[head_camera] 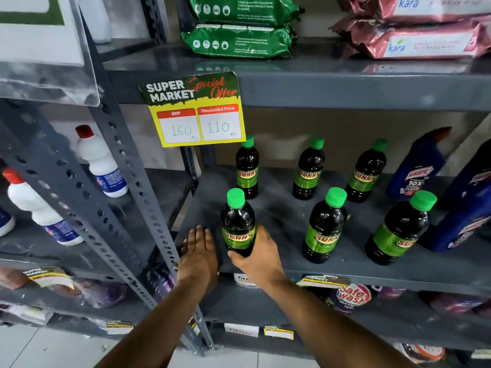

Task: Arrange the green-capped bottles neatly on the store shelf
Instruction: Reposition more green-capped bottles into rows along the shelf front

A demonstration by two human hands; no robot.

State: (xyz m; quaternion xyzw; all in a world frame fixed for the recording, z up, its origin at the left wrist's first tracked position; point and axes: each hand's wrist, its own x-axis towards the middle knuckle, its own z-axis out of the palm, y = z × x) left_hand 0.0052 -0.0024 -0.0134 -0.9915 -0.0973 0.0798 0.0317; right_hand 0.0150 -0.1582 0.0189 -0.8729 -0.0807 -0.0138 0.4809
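Grey metal shelf (279, 205) fills the view, its board at my chest level, an upper board above it carrying green packs (239, 41) and pink packs (422, 38). Blue cleaner bottles (414, 166) stand at the right end of the board, white red-capped bottles (101, 166) on the neighbouring rack to the left. A yellow offer tag (195, 112) hangs from the upper board's edge, reading 160 and 110. Six green-capped bottles (324, 227) stand upright on the board in two loose rows, three at the back, three at the front, well apart from each other. My right hand (259, 254) wraps the lower body of the front-left bottle (237, 221), fingers curled round its label, bottle near the front edge. My left hand (199, 251) lies flat on the board just beside that bottle, fingers extended and close together, gripping nothing.
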